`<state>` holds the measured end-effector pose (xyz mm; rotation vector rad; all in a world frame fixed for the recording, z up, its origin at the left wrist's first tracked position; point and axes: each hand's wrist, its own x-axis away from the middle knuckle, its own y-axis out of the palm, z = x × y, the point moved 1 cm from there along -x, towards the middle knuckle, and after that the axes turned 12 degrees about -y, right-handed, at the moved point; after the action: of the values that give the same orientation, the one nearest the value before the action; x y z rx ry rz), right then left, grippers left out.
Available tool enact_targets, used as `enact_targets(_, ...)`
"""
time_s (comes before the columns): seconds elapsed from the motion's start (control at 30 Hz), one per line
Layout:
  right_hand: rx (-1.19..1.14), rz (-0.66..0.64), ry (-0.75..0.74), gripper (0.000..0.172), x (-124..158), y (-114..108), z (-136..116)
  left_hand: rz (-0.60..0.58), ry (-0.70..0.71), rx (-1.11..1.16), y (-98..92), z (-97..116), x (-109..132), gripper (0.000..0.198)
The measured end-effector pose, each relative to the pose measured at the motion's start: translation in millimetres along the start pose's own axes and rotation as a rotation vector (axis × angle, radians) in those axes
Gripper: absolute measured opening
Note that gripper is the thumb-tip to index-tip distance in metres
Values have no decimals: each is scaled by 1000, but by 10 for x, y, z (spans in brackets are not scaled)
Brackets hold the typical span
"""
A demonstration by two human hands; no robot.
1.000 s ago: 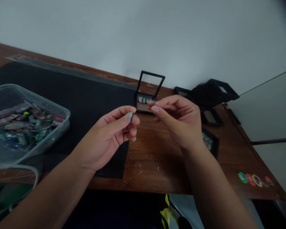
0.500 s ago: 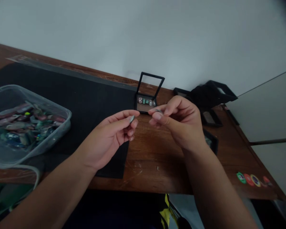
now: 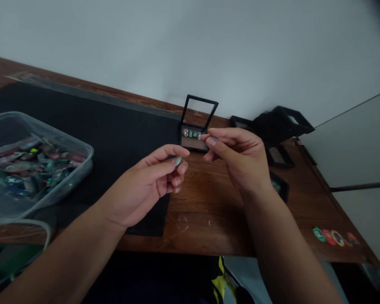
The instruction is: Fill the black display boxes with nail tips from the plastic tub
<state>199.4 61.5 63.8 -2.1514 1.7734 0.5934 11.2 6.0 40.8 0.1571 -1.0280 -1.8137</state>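
My left hand (image 3: 145,183) is closed at the fingertips, with a small glossy grey-green oval piece (image 3: 178,161) at the thumb tip. To its right, my right hand (image 3: 240,158) pinches a thin grey piece (image 3: 214,137) between thumb and fingers; its kind is too small to tell. Just beyond the right fingertips stands a small black-framed display case (image 3: 194,145), its clear lid (image 3: 199,110) raised. A row of shiny pink, green and whitish pieces (image 3: 190,134) lies in it, the right end hidden by my right fingers.
At left, a clear plastic tub (image 3: 90,154) holds many glossy coloured pieces on a black mat (image 3: 126,126). More black cases (image 3: 280,156) lie at right, some stacked near the wall. Coloured round discs (image 3: 329,237) lie near the wooden table's (image 3: 205,198) front right edge.
My right hand has shifted slightly right with its fingers straighter, and now covers the case's right end. My left hand has edged slightly right, its index finger lifted a little.
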Motion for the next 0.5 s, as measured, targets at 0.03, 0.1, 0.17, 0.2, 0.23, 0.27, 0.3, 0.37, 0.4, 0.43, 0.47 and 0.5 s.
enact_targets(0.03,-7,-7,27,21,-1,-2,12,-13,-5,13,2,1,3,12)
enact_targets(0.1,-38,-36,91,21,-5,-8,33,-22,-8,35,3,6,9,13)
enact_targets(0.17,-82,-59,135,22,-11,-16,45,-25,-12,54,3,12,14,14)
enact_targets(0.2,-105,-64,144,22,-15,-19,48,-24,-19,64,1,15,14,14)
enact_targets(0.23,-127,-64,150,21,-20,-22,48,-22,-27,73,-1,16,14,14)
enact_targets(0.27,-147,-59,156,21,-24,-25,46,-14,-36,83,-5,17,13,14)
enact_targets(0.3,-165,-53,166,20,-28,-29,44,-2,-45,90,-10,17,10,14)
enact_targets(0.37,-185,-40,202,19,-36,-41,38,30,-54,96,-21,18,1,13)
enact_targets(0.4,-188,-36,223,19,-39,-50,35,45,-57,95,-25,19,-4,13)
enact_targets(0.43,-190,-40,241,17,-42,-60,34,62,-59,96,-29,21,-10,14)
enact_targets(0.47,-193,-53,253,14,-45,-71,33,83,-64,99,-31,24,-16,15)
enact_targets(0.5,-200,-70,259,11,-47,-81,33,109,-69,104,-33,27,-21,15)
